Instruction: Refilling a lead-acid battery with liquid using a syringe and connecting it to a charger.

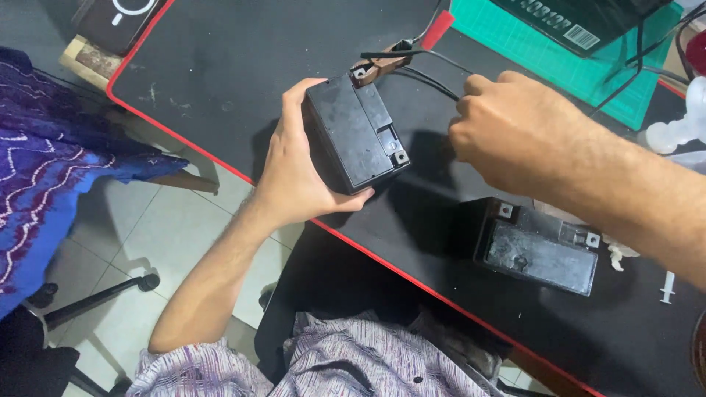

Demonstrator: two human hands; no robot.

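down at the bottom, closest to us, the patterned shirt (pixel 346 364) of the person, and above it the big black desk mat (pixel 220 66) with its red edge, spread across the table. the left forearm comes up from the lower left, bare, angled toward the middle, and the left hand (pixel 294 173) is wrapped around a black battery (pixel 355 132), thumb along the near lower edge, fingers curled over the far side, clamped on it and holding it tilted at the mat's edge. the right arm sweeps in from the right, wrist bent down, and the right hand (pixel 507 129) is bunched, fingers together, pinching the black wires (pixel 434 82) just right of that battery. a brown clip (pixel 379 66) bites the battery's upper corner terminal, a red-sleeved clip (pixel 437 29) just beyond it. second black battery (pixel 537 250) lies flat on the mat, lower right, well apart from the held one. green cutting mat (pixel 515 44) top right. small white syringe (pixel 667 287) at the far right edge.
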